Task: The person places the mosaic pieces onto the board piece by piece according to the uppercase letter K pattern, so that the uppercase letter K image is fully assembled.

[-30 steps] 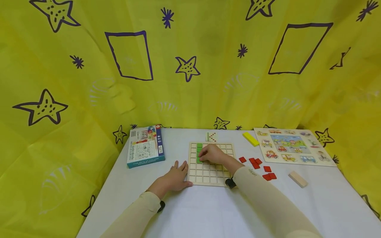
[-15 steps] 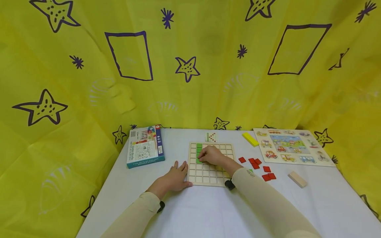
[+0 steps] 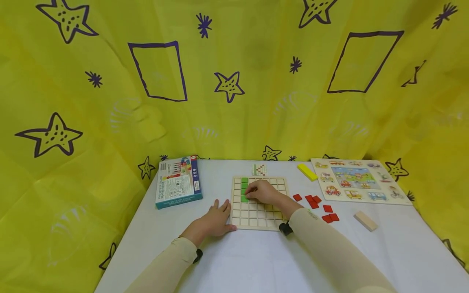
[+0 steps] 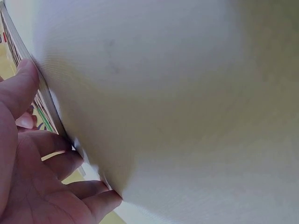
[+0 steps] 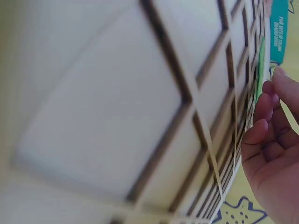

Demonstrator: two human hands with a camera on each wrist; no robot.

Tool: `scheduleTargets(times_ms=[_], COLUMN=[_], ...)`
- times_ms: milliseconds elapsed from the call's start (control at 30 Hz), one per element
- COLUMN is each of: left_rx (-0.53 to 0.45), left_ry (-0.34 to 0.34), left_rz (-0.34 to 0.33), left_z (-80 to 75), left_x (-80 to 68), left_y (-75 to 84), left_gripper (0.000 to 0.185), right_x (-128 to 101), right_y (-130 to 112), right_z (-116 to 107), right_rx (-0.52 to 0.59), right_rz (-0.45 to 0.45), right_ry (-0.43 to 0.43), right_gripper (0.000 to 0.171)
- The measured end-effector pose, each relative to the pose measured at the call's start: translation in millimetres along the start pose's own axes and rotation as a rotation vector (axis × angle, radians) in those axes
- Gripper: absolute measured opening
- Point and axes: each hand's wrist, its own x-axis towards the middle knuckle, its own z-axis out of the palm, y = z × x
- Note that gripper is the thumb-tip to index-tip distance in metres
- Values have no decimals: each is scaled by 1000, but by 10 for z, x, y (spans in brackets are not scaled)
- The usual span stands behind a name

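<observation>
A wooden grid board [image 3: 258,223] lies on the white table, with a column of green square tiles [image 3: 244,186] in its left part. My right hand [image 3: 264,192] is over the board, thumb and forefinger pinched together at the lower end of that column, on a green tile [image 5: 260,70] seen edge-on in the right wrist view. Its other fingers [image 5: 256,135] are curled inward. My left hand [image 3: 216,219] rests flat with fingers spread along the board's left edge, thumb at the near corner. In the left wrist view, its thumb [image 4: 28,84] touches the board's edge.
Several red tiles [image 3: 313,202] are scattered right of the board. Beyond them lie a wooden block [image 3: 365,221], a yellow block [image 3: 307,172] and a vehicle puzzle board [image 3: 381,198]. A pattern card [image 3: 259,169] sits behind the grid; a game box [image 3: 178,183] lies at left.
Both hands keep nearly the same place on the board. A green piece seen beside the right sleeve half a second ago is now hidden by the sleeve. The head view has shifted slightly.
</observation>
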Motion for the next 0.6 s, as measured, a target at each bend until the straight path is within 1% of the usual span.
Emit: scheduleTargets(times_ms=[133, 267, 600], left_rx=[-15, -23, -22], left_ry=[-5, -4, -8], left_rz=[-15, -25, -24], left_z=[-2, 3, -8], left_x=[-5, -17, -36], left_y=[16, 32, 37], left_gripper=[88, 89, 89], right_x=[-92, -206, -556], right_y=[52, 133, 357], right_z=[-121, -282, -680], right_rx=[31, 46, -21], right_rz=[18, 61, 131], right_ry=[19, 27, 66], right_gripper=[9, 12, 15])
